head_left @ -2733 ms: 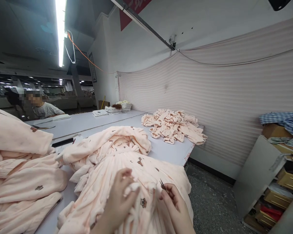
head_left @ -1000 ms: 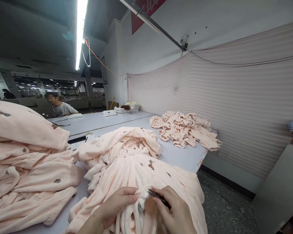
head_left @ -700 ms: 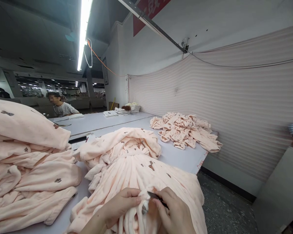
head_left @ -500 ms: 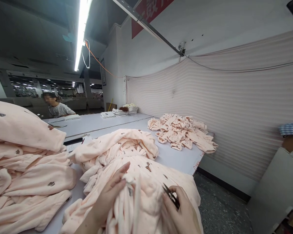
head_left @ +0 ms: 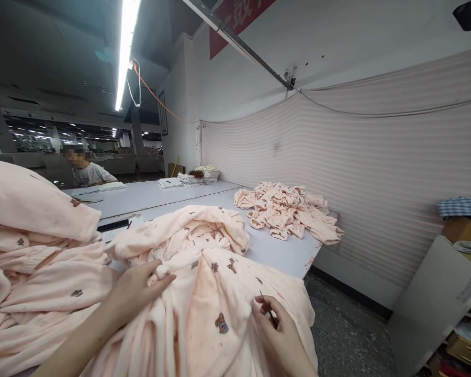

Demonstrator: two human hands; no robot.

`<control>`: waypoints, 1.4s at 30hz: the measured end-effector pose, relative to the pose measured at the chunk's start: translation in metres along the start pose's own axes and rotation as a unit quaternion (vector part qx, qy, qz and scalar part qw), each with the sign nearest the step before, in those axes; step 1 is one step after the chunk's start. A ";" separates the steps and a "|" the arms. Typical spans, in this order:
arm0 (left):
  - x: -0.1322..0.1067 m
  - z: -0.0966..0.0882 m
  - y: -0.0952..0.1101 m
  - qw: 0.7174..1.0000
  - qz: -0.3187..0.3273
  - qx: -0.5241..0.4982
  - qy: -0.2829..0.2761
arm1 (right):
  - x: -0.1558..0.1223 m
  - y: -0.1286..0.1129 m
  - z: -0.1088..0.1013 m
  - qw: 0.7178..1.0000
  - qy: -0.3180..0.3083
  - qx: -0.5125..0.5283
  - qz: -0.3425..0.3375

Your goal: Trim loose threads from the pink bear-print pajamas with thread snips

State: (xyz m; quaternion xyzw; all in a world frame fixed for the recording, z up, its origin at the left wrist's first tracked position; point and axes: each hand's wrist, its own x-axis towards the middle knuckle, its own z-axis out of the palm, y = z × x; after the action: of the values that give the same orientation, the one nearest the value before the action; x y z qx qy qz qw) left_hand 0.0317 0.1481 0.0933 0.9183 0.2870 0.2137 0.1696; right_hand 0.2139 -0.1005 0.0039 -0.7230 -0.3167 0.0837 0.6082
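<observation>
At the near edge of the table [head_left: 277, 252], right under the camera, I see the peach fleece garment [head_left: 208, 309] heaped up and draping off the table's corner. The left hand [head_left: 137, 287] has its fingers curled shut on a bunched nub of that fleece. The right hand [head_left: 278, 329] is folded around small thread snips [head_left: 266, 306], tips pointing up (whether the blades are parted I cannot tell). My worry is that the tips sit just beside the fleece, so a tug from the left hand could drag cloth into them and nick it. A folded stack [head_left: 35, 251] crowds the left, and the draped weight could slide floorward.
</observation>
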 end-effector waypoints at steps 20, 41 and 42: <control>-0.034 0.084 0.030 0.714 -0.137 -0.670 -0.150 | -0.012 0.011 0.082 0.998 -0.018 0.027 -0.060; -0.038 0.084 0.023 0.627 -0.170 -0.749 -0.132 | -0.019 0.000 0.094 0.973 -0.003 -0.161 -0.166; -0.038 0.084 0.023 0.628 -0.171 -0.747 -0.132 | -0.018 -0.002 0.093 0.971 -0.001 -0.171 -0.167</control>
State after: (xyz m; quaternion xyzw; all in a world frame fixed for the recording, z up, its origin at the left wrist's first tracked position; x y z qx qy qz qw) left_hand 0.0548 0.0912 0.0210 0.4295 0.1552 0.1982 0.8673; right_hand 0.1518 -0.0334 -0.0225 -0.7530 -0.4429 -0.0739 0.4810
